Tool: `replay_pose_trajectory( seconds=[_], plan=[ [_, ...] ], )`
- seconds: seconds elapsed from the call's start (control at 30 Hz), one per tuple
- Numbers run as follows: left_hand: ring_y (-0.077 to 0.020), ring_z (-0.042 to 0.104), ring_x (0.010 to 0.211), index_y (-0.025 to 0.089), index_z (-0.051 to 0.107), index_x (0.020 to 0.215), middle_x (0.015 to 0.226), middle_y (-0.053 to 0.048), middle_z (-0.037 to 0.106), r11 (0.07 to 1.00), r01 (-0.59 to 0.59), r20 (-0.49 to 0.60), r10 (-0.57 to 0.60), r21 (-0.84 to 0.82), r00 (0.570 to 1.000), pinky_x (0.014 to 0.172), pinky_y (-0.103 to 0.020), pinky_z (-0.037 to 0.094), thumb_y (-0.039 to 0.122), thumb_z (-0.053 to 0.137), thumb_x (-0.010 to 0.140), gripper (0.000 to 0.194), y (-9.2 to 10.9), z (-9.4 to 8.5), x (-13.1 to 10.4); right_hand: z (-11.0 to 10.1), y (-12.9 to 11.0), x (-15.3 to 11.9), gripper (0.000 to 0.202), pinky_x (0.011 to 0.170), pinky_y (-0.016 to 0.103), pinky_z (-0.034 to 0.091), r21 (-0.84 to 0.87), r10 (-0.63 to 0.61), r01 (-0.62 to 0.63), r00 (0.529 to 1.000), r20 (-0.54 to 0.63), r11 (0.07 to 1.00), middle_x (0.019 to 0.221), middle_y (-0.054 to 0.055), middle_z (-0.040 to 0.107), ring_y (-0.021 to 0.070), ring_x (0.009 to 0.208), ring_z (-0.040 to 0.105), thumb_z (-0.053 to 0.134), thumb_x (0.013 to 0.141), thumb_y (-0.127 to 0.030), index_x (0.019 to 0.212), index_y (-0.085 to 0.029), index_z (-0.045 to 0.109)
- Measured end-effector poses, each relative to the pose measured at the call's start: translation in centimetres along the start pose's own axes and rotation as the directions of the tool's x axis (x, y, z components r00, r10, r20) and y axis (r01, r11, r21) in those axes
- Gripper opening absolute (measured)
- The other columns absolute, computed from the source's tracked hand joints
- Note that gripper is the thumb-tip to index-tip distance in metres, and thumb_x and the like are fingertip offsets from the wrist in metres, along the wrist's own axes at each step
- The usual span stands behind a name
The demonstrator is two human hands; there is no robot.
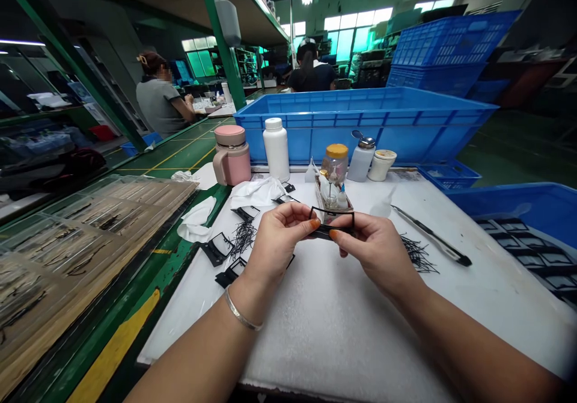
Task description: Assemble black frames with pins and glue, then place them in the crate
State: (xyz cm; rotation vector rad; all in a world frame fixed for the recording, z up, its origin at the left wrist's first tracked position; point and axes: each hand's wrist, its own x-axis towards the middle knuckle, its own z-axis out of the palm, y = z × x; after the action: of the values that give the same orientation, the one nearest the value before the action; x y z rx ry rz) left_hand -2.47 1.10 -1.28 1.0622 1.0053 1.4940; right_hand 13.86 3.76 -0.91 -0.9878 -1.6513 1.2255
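As the left hand (283, 231) and right hand (377, 239) met above the white desk (315, 331), the fingers of both pinched a black plastic frame (325, 231) from either side, mid-view. At three o'clock from it, a blue bin (523, 201) held rows of black frames (518, 240); at nine, a compartment tray (174, 198) held thin dark strands (108, 222). At twelve stood a yellow-lidded jar (335, 161), then a large blue crate (360, 132), its contents hidden. A lidded pink mug (234, 163) stood at ten.

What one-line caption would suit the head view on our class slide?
Left hand and right hand hold a black frame above a white work surface, a blue crate beyond.
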Motion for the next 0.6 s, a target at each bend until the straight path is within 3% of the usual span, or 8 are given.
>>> replay_pose_trajectory(
  seconds=[0.37,0.47,0.6],
  plan=[
    [-0.0117,0.063,0.073,0.014,0.065,0.081,0.079,-0.001,0.065,1.000,-0.009,0.002,0.009,-0.019,1.000,0.069,-0.022,0.054,0.020,0.078,0.071,0.018,-0.18,0.08,-0.11,-0.02,0.09,0.04,0.008,0.051,0.024,0.040,0.017,-0.022,0.022,1.000,-0.002,1.000,0.064,-0.001,0.062,0.0097,0.053,0.051,0.066,0.076,-0.023,0.078,-0.016,0.068],
    [-0.0110,0.062,0.073,0.014,0.064,0.084,0.079,-0.001,0.065,0.999,0.031,-0.012,-0.032,-0.044,0.999,0.069,-0.022,0.054,0.022,0.078,0.072,0.020,-0.11,0.04,-0.08,-0.39,0.00,0.26,0.011,0.054,0.023,0.042,0.045,0.004,-0.005,0.999,0.039,0.999,0.058,-0.002,0.060,0.0102,0.054,0.052,0.067,0.077,-0.027,0.079,-0.016,0.070],
    [-0.0096,0.062,0.074,0.013,0.062,0.088,0.083,-0.002,0.065,0.991,0.096,-0.025,-0.099,-0.091,0.995,0.068,-0.019,0.053,0.023,0.077,0.074,0.023,0.31,-0.01,-0.03,-0.90,0.09,0.40,0.029,0.052,0.023,0.042,0.065,0.044,-0.050,0.995,0.091,0.997,0.056,0.002,0.061,0.0103,0.051,0.054,0.065,0.082,-0.036,0.063,-0.014,0.066]
  ],
)
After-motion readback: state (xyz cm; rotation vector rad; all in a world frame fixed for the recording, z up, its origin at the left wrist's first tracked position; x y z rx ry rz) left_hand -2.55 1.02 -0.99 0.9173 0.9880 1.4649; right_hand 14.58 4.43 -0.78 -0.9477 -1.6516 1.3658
